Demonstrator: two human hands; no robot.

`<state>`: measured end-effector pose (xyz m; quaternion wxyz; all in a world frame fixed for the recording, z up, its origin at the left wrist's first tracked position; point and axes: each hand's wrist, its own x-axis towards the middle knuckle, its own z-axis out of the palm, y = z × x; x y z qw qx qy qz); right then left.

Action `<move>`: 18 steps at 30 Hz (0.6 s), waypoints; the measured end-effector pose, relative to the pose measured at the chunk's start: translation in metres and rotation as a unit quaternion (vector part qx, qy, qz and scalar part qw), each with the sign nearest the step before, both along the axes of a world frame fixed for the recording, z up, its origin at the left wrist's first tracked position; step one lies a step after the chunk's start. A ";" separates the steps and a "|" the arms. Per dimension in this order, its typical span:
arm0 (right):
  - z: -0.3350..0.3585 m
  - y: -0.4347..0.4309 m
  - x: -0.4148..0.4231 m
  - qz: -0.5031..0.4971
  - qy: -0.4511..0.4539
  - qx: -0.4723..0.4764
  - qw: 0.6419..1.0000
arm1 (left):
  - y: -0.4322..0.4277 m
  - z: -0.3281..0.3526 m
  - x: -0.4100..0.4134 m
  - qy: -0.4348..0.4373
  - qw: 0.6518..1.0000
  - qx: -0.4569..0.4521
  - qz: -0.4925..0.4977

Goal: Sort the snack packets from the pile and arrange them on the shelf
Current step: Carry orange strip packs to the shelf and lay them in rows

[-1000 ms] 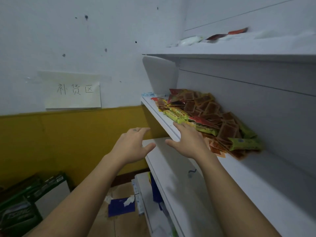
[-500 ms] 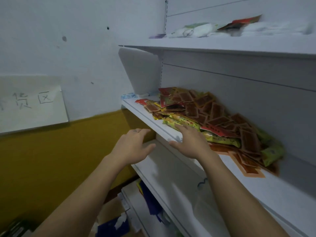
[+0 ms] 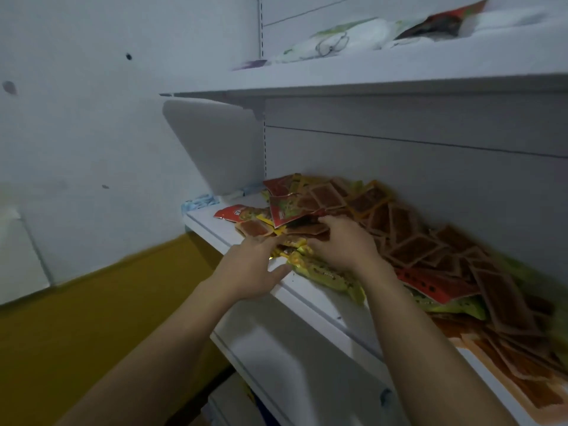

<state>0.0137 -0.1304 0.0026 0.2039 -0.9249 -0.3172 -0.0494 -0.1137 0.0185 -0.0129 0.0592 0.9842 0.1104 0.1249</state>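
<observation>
A pile of snack packets [image 3: 408, 241], mostly brown squares mixed with red ones [image 3: 285, 210] and yellow-green ones [image 3: 325, 273], lies on the middle white shelf [image 3: 322, 305]. My left hand [image 3: 249, 269] reaches over the shelf's front edge, its straight fingers touching the yellow packets at the near-left end of the pile. Just to its right, my right hand [image 3: 341, 244] rests on top of the pile with its fingers bent over brown packets. No packet is lifted.
An upper shelf [image 3: 368, 84] carries white bags [image 3: 332, 41] and a red packet. A lower white shelf [image 3: 292, 358] juts out below my arms. A pale blue packet [image 3: 199, 201] sits at the middle shelf's left end, under a white side bracket [image 3: 215, 142].
Both hands moved up and forward from below the shelf edge onto the left end of the pile. The camera swung right and closer to the shelves.
</observation>
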 end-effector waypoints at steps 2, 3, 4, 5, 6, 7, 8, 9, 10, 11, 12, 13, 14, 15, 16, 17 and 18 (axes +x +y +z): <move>0.003 0.013 0.024 -0.011 0.016 0.034 0.999 | 0.015 0.007 0.025 -0.005 1.000 0.009 -0.006; 0.005 0.020 0.034 -0.021 0.014 0.038 0.999 | 0.021 0.009 0.037 -0.011 1.000 0.010 -0.008; 0.007 0.025 0.044 -0.033 0.009 0.034 0.999 | 0.027 0.010 0.049 -0.011 1.000 0.007 -0.010; 0.009 0.028 0.051 -0.048 0.007 0.023 0.999 | 0.031 0.010 0.059 -0.011 1.000 0.003 -0.017; 0.011 0.031 0.058 -0.062 0.013 0.017 0.998 | 0.034 0.009 0.067 -0.009 1.000 0.000 -0.026; 0.012 0.033 0.064 -0.076 0.020 0.017 0.997 | 0.038 0.007 0.077 -0.007 0.999 -0.002 -0.037; 0.013 0.035 0.070 -0.089 0.020 0.022 0.996 | 0.042 0.006 0.087 -0.005 0.999 0.000 -0.043; 0.014 0.038 0.076 -0.099 0.010 0.031 0.995 | 0.046 0.005 0.096 -0.006 0.999 0.004 -0.051; 0.015 0.040 0.081 -0.104 -0.003 0.041 0.994 | 0.050 0.005 0.106 -0.008 0.998 0.006 -0.056; 0.017 0.042 0.085 -0.106 -0.013 0.051 0.993 | 0.053 0.005 0.115 -0.012 0.998 0.005 -0.060; 0.019 0.045 0.087 -0.107 -0.021 0.057 0.992 | 0.056 0.005 0.122 -0.009 0.998 0.001 -0.061; 0.022 0.048 0.090 -0.110 -0.025 0.051 0.992 | 0.059 0.004 0.130 -0.009 0.998 0.001 -0.067; 0.024 0.052 0.093 -0.117 -0.026 0.043 0.992 | 0.063 0.004 0.137 -0.010 0.997 0.002 -0.076; 0.026 0.056 0.097 -0.126 -0.029 0.034 0.991 | 0.069 0.004 0.145 -0.013 0.996 0.001 -0.088; 0.027 0.061 0.102 -0.135 -0.030 0.029 0.990 | 0.074 0.004 0.152 -0.014 0.995 -0.003 -0.098; 0.028 0.065 0.106 -0.142 -0.032 0.018 0.989 | 0.081 0.004 0.160 -0.019 0.994 -0.007 -0.110; 0.028 0.070 0.111 -0.148 -0.038 0.005 0.988 | 0.087 0.003 0.168 -0.028 0.992 -0.009 -0.124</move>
